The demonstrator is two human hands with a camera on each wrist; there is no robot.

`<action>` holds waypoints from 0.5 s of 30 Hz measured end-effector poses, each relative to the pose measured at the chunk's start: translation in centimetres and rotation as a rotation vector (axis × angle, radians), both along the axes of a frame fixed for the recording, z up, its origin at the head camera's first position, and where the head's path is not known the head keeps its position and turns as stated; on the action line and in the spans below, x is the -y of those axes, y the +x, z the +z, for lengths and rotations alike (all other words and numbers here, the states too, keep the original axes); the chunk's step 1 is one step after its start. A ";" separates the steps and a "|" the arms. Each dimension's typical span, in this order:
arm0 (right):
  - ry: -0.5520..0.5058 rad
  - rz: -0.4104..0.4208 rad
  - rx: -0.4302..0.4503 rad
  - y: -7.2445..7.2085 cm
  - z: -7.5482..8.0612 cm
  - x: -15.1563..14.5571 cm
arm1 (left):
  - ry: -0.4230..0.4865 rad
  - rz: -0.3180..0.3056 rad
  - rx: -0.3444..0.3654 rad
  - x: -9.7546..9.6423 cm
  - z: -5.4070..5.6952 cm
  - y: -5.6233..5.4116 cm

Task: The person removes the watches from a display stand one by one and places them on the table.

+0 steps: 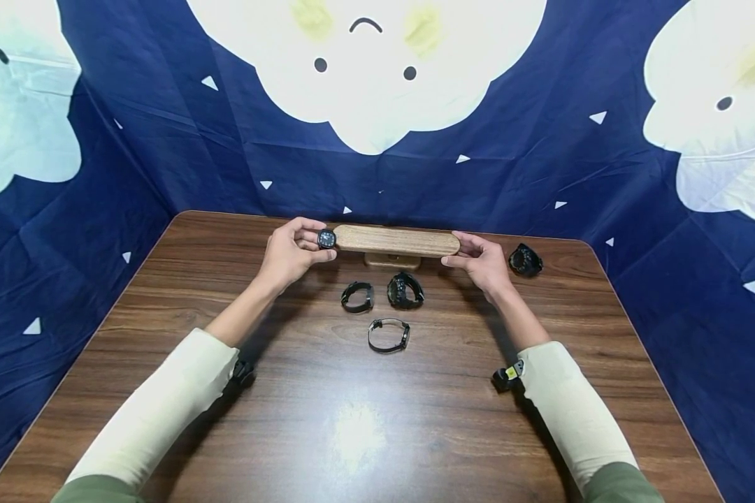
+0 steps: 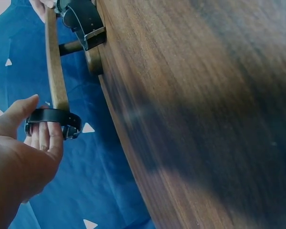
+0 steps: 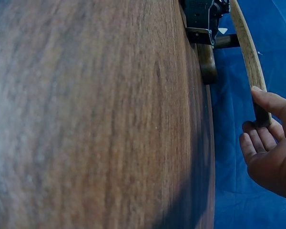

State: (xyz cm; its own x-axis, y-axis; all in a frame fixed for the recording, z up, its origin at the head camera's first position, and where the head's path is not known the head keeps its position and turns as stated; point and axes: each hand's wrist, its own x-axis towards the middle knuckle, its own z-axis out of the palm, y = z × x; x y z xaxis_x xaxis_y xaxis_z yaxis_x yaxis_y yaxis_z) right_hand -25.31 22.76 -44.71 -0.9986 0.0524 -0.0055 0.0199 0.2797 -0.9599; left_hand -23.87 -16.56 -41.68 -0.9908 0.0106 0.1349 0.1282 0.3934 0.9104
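Note:
A wooden bar [image 1: 396, 241] with rounded ends sits on a short post over a small wooden base [image 1: 392, 262] near the table's far edge. At its left end, my left hand [image 1: 287, 253] holds a dark square-faced watch [image 1: 327, 239]. The left wrist view shows that watch's black strap [image 2: 50, 115] looped by the bar's tip, with fingers inside the loop; whether it encircles the bar I cannot tell. With thumb and fingers, my right hand [image 1: 486, 264] grips the bar's other end. In the right wrist view the thumb [image 3: 269, 101] lies against the bar [image 3: 251, 59].
In front of the base lie a black band [image 1: 370, 296], a chunky black watch [image 1: 405, 290] and a slim watch [image 1: 405, 337] with its strap looped. Another black watch [image 1: 525, 260] rests on the table [image 1: 440, 419] at far right. Behind hangs a blue patterned cloth [image 1: 163, 105].

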 end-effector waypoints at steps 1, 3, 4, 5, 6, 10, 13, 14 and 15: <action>0.000 0.000 0.000 0.0 0.0 0.0 | 0.004 -0.003 0.003 0.0 0.0 0.1; -0.003 0.001 -0.001 0.0 0.0 0.0 | 0.008 -0.009 0.009 0.0 0.1 0.2; -0.003 0.001 -0.001 0.0 0.0 0.0 | 0.010 -0.012 0.012 0.0 0.1 0.2; -0.001 0.002 0.000 0.0 0.0 0.0 | 0.011 -0.015 0.013 0.0 0.1 0.2; 0.000 0.002 0.001 0.0 0.0 0.0 | 0.014 -0.019 0.015 0.0 0.1 0.3; 0.007 0.004 0.006 0.0 0.0 0.0 | 0.023 -0.030 0.023 -0.1 0.2 0.5; 0.009 0.007 0.007 0.0 0.0 0.0 | 0.024 -0.034 0.029 -0.1 0.3 0.7; 0.011 0.008 0.006 0.0 0.0 0.0 | 0.024 -0.036 0.030 -0.1 0.3 0.7; 0.012 0.008 0.004 0.0 0.0 0.0 | 0.024 -0.036 0.031 -0.1 0.2 0.7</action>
State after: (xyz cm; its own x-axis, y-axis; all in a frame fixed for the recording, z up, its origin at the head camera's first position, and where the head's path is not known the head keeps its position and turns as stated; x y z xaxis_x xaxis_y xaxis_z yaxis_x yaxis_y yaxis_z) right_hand -25.35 22.73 -44.74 -0.9990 0.0443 -0.0093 0.0218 0.2914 -0.9564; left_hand -23.16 -16.43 -41.46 -0.9935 0.0437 0.1053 0.1140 0.3668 0.9233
